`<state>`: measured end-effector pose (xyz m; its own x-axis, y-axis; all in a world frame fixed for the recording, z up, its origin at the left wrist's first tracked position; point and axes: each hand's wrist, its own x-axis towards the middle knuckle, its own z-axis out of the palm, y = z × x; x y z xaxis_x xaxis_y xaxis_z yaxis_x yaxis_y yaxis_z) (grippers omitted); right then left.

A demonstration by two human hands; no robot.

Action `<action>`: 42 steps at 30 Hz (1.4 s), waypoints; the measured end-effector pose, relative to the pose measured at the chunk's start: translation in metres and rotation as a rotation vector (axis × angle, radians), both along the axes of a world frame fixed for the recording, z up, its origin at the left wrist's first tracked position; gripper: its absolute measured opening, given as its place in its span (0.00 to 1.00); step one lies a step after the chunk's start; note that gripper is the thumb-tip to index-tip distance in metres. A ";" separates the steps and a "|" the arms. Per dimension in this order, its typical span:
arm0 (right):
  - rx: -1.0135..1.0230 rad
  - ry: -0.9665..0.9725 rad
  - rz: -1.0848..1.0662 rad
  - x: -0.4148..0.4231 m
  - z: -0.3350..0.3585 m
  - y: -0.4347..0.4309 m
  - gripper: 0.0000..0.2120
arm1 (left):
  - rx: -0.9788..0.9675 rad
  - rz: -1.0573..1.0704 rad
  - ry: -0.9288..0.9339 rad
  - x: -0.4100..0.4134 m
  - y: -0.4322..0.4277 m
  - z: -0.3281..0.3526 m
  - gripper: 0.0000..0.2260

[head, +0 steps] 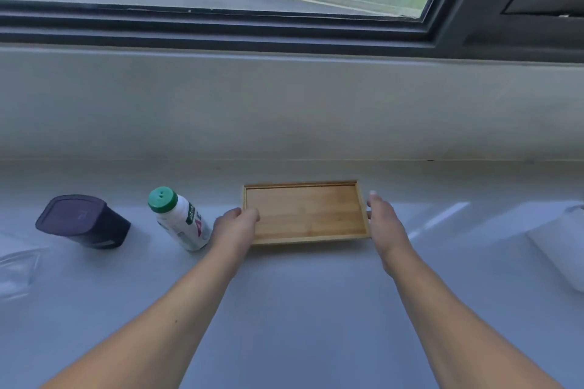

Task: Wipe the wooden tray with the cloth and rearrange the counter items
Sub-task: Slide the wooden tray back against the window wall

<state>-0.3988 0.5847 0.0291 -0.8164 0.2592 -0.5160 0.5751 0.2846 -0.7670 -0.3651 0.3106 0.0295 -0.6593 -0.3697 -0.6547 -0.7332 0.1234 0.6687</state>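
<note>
A rectangular wooden tray (305, 211) lies flat on the pale counter near the back wall, with nothing in it. My left hand (235, 226) grips its left short edge, the thumb over the rim. At the right short edge, my right hand (384, 219) presses against the side with fingers stretched along it. No cloth shows anywhere in view.
A white bottle with a green cap (180, 221) stands just left of my left hand. Further left sits a dark lidded container (83, 221). A clear glass item (15, 265) is at the left edge. A white box (565, 246) sits at the right edge.
</note>
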 end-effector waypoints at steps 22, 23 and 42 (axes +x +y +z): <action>-0.018 0.030 0.015 -0.085 -0.042 -0.028 0.37 | -0.240 0.171 -0.020 -0.090 -0.005 -0.036 0.31; -0.017 0.029 0.019 -0.086 -0.044 -0.029 0.38 | -0.245 0.170 -0.027 -0.090 -0.006 -0.037 0.31; -0.025 0.049 0.029 -0.084 -0.046 -0.034 0.39 | -0.247 0.103 -0.044 -0.105 -0.005 -0.039 0.31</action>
